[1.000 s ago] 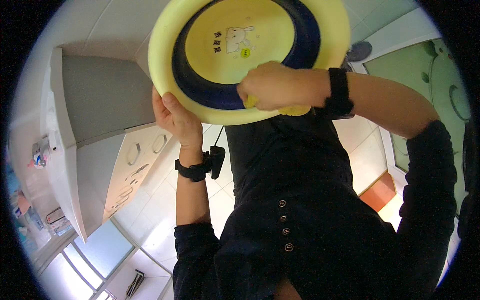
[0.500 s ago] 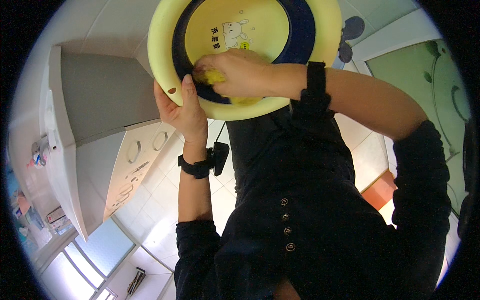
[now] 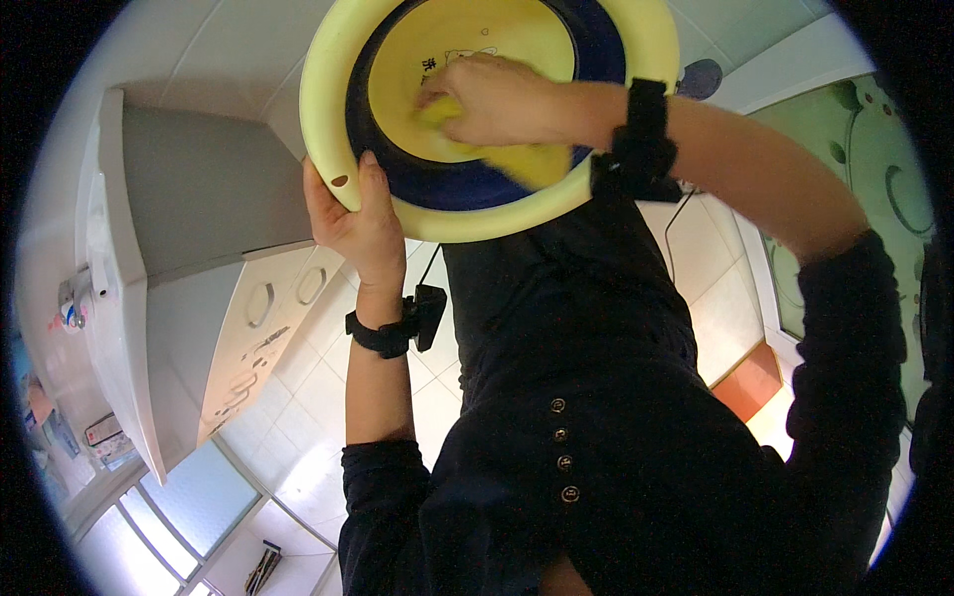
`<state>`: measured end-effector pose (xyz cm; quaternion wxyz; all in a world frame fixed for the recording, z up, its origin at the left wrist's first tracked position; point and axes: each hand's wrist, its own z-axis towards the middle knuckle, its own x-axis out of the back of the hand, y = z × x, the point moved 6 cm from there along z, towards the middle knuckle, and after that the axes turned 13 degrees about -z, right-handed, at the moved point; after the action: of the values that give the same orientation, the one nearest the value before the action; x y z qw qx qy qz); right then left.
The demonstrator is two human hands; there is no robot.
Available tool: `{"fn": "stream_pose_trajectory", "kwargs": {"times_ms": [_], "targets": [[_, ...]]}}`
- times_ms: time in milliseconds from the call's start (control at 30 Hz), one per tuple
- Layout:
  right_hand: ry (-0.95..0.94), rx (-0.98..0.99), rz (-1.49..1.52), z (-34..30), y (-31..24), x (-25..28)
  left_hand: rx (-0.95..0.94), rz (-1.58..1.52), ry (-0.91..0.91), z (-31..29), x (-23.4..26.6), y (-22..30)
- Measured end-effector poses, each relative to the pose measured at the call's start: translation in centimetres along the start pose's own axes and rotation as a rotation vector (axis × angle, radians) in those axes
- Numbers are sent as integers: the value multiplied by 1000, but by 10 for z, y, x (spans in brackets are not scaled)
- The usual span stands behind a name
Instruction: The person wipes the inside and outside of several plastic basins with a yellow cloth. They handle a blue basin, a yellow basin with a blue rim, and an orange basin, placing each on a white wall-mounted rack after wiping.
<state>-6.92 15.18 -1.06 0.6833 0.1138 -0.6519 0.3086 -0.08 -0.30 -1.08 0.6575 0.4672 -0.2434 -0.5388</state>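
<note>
A round basin [image 3: 331, 109] with a pale yellow rim, a dark blue inner wall and a yellow bottom is held up at the top of the head view. My left hand [image 3: 360, 223] grips its rim at the near left, thumb on top, beside a small hole. Inside the basin, my right hand [image 3: 497, 99] is closed on a yellow cloth [image 3: 537, 164] over the bottom. Part of the cloth trails toward the near wall. A cartoon drawing on the bottom is partly covered by this hand. Black straps with small dark devices circle both wrists.
To the left stands a white cabinet [image 3: 268, 308] with oval handles, below a grey panel [image 3: 199, 184]. Pale floor tiles [image 3: 308, 397] lie below. A green patterned glass panel [image 3: 874, 189] is at the right, and a dark petal-shaped thing [image 3: 701, 79] sits beyond the basin.
My right hand has moved with the cloth from the basin's near-left wall up and right onto the bottom. More of the cloth shows now. My left hand keeps its grip on the rim.
</note>
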Motion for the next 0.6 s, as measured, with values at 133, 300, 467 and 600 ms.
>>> {"fn": "stream_pose_trajectory", "kwargs": {"times_ms": [133,300,467,600], "targets": [[162,-57,393,-11,-22,-18,-68,51,-13,3,-5,7],[-354,175,-296,-38,1,-35,-99,105,-89,3,-11,14],[-232,349,-832,-40,13,12,-99,164,-42,6,-9,16],[-234,322,-919,-50,27,19,-77,89,-41,4,-10,15]]}}
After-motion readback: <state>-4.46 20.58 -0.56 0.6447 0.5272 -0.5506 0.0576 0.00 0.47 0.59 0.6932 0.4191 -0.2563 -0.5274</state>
